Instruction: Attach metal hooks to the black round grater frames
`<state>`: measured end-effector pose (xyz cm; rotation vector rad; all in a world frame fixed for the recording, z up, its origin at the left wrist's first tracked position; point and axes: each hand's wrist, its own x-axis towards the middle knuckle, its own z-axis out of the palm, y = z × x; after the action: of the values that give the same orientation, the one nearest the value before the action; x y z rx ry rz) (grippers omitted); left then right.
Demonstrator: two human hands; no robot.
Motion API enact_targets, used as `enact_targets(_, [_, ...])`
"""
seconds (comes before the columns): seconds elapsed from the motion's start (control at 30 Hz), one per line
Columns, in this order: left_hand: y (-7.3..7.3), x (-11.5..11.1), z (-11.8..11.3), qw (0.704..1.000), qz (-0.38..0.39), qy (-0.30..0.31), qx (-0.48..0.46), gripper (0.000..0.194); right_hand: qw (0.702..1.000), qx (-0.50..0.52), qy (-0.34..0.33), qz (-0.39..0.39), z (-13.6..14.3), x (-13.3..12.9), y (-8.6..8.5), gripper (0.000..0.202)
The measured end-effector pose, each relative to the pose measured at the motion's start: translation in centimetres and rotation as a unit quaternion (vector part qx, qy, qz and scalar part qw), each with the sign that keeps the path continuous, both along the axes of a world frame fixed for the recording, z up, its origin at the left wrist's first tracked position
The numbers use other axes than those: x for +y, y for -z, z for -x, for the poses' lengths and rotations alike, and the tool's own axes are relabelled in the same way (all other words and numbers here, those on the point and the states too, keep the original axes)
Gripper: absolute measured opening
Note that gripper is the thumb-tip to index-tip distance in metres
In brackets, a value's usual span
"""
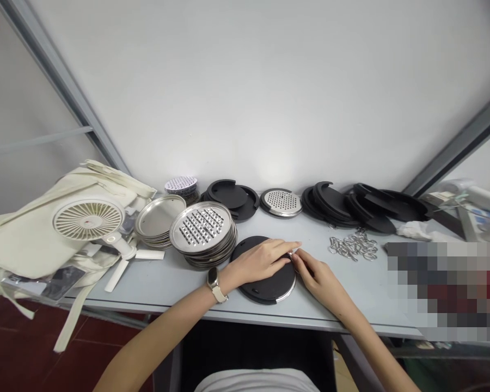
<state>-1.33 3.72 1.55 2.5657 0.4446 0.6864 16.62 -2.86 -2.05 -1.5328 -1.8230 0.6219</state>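
Note:
A round black disc (265, 283) with a shiny metal rim showing at its lower right lies near the front of the table. My left hand (261, 261) rests flat across its top, fingers stretched toward the right edge. At that edge the fingers of my right hand (312, 272) are pinched together around a small shiny metal piece (291, 253), mostly hidden by the fingertips. To the right of the hands is a loose pile of bent metal loops (353, 247). Just left of the disc stands a stack of round metal grater plates (202, 228).
Plain metal discs (159, 218) are stacked further left, beside a white fan (89, 219) and a cream bag (36, 234). Along the wall lie black rings (228, 196), a black-rimmed grater disc (281, 201) and more black parts (330, 204). A blurred-out patch (453, 288) covers the right side.

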Motion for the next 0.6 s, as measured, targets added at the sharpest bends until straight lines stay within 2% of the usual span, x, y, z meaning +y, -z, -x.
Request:
enact_targets(0.37, [-0.1,0.0,-0.1,0.999,-0.034,-0.016,0.018,0.035,0.997,-0.053,0.047,0.018,0.2,0.9,-0.1,0.038])
enact_targets(0.6, [-0.1,0.0,-0.2,0.998,-0.043,-0.030,0.027,0.031,0.997,-0.063,0.023,0.024,0.1,1.5,-0.5,0.040])
